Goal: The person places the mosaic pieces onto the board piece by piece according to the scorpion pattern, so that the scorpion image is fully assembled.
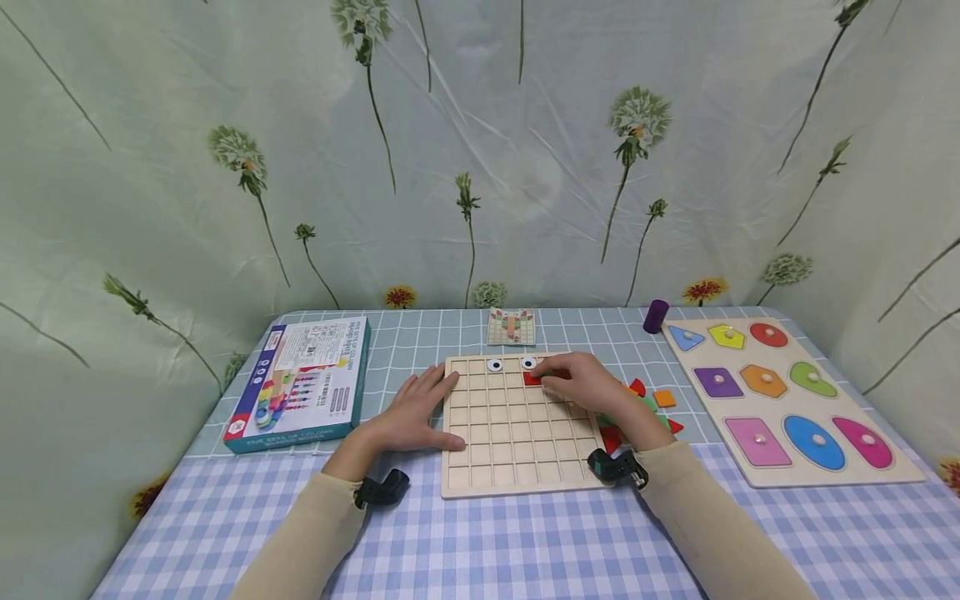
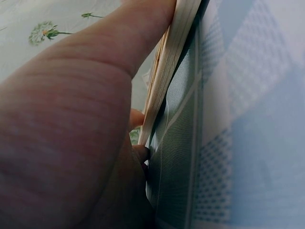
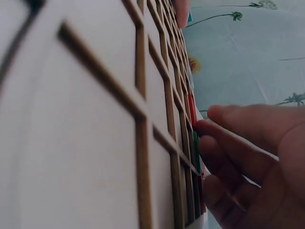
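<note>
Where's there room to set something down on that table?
Tablecloth lies bare between left sleeve and right sleeve, in front of the grid board, and at the back between the box and picture card. It's crowded right of the grid board: coloured pieces lie near the right hand.

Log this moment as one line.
left hand: at pale wooden grid board's left edge | right hand: touching flat red piece | round black-and-white eye pieces: top row

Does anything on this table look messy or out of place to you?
Mildly: the coloured pieces right of the wooden board lie in a jumble at mixed angles, partly hidden by the right forearm, untidy next to such a neat board. Nothing visible looks spilled or broken.
</note>
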A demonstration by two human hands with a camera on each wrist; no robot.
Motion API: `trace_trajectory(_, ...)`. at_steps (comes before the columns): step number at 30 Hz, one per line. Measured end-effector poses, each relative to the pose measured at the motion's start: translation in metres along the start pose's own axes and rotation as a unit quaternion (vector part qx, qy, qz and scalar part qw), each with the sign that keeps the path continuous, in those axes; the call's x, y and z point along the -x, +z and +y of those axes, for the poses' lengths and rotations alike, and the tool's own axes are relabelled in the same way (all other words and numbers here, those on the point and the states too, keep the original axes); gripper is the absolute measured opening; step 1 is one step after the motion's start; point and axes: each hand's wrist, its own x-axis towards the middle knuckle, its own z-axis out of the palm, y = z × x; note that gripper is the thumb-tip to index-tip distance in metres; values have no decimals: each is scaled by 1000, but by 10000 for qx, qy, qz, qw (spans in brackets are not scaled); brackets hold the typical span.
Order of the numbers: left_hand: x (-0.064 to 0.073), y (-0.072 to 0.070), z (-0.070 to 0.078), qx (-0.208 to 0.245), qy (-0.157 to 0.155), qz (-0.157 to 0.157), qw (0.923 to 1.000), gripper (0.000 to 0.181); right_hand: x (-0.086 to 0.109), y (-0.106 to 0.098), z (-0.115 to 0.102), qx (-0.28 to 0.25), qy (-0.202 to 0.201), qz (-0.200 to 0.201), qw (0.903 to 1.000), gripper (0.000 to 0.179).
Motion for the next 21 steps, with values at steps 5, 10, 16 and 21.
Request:
trace_trajectory(5,1,0,1,11,-24,14,10000,111,0,-3,-2,106,-12,-111,9999,22)
trace_trajectory(10,2,-1,3,55,-80,9,10000,111,1,-7,-5,-53,144,34,9999,22)
trace_trajectory(16,2,-1,3,42,-64,21,10000,111,4,-13,0,-79,340,459,9983,24)
trace_trajectory(21,4,-2,2,118,-6,-33,9999,111,6,-20,5,-145,469,517,9975,25)
